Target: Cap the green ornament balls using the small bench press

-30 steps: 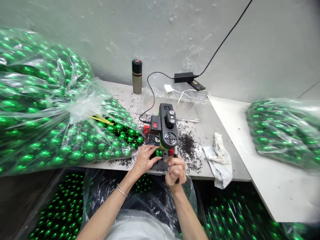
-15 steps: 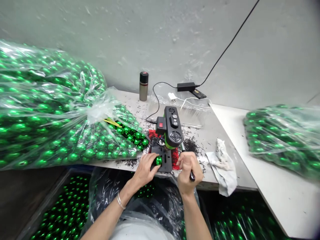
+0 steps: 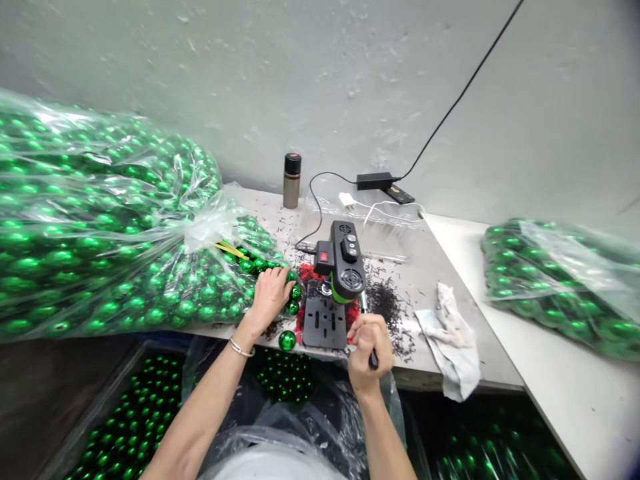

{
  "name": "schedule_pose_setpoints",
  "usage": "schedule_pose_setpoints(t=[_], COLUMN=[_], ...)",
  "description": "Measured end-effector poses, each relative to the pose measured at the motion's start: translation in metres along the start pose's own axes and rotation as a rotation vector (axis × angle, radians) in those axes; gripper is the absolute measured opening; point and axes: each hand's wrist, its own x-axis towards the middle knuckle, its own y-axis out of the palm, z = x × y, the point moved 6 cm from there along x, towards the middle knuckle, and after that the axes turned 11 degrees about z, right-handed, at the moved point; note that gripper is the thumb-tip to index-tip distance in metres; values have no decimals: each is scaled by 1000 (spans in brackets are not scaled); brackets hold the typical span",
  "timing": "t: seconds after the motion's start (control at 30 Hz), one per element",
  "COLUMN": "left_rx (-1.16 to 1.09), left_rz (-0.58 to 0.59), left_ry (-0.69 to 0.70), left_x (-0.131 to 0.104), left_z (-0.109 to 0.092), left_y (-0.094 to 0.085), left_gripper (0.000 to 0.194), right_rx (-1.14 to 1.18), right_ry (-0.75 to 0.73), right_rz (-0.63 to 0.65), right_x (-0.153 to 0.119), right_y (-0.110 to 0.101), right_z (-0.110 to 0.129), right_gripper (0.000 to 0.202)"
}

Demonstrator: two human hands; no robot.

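My left hand [image 3: 271,293] reaches over shiny green ball ornaments [image 3: 294,307] at the mouth of a clear plastic bag [image 3: 200,223]. Its fingers are slightly apart and bent, and the fingertips partly cover the balls. A single green ball [image 3: 287,341] shows at the table's front edge, beside a slotted black base plate [image 3: 325,323]; whether it rests or falls I cannot tell. My right hand [image 3: 371,347] is wrapped round the black-ended lever handle [image 3: 373,361] of a small press-like machine [image 3: 348,260], whose black-and-green head stands above the plate's back part.
Red material [image 3: 307,272] and small black bits [image 3: 383,300] lie around the machine. A bottle [image 3: 292,181], a power adapter [image 3: 375,181] and clear plastic trays [image 3: 387,243] are behind. A white rag [image 3: 453,343] hangs over the front edge. Another ball bag [image 3: 555,280] sits right; balls [image 3: 285,377] fill containers below.
My left hand has let go of the green ball at the plate and moved left and up to the bag's mouth. That ball is now left of the plate. My right hand keeps the lever.
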Motion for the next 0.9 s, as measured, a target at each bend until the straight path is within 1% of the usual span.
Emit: schedule_pose_setpoints(t=[0.03,0.07,0.1,0.17,0.23,0.27,0.33,0.4,0.47,0.53,0.6,0.67,0.73,0.83,0.9], left_rx=[-60,-173,-344,-817,-1263,-1424,-1616,-1669,-1626,-1497,-1342,-1247,-1252,-1346,-1364], left_rz=[3,14,34,105,189,220,267,309,341,344,335,348,367,381,381], left_ry=[-19,-60,-116,-243,-327,-353,-404,-448,-464,-429,-357,-298,-290,-356,-380], left_x=[-1,-3,-6,-16,-27,-32,-42,-49,-52,-52,-49,-48,-48,-51,-53], left_z=[2,5,9,14,9,5,-5,-13,-19,-24,-29,-34,-38,-38,-37], left_y=[0,1,3,12,23,27,34,43,54,63,69,74,78,81,81], left_gripper=[34,37,39,41,39,38,33,31,34,39,43,45,48,51,52], right_rx=[-5,-9,-12,-13,-7,-3,6,5,-4,-6,-3,-5,-21,-36,-33], right_ry=[-2,-5,-9,-12,-6,-1,1,-3,-1,2,-3,-12,-19,-26,-30], right_rz=[7,8,4,-16,-33,-35,-31,-27,-28,-29,-25,-25,-31,-27,-21], right_x=[0,-1,-1,-2,-2,-3,-3,-3,-3,-3,-2,-2,-1,-1,-1], right_y=[0,0,1,1,2,2,3,3,2,2,2,2,2,2,2], right_z=[0,0,0,0,-1,-1,-2,-2,-2,-2,-1,0,1,2,2], right_gripper=[30,30,30,30,30,30,30,30,30,29,28,28,29,28,28])
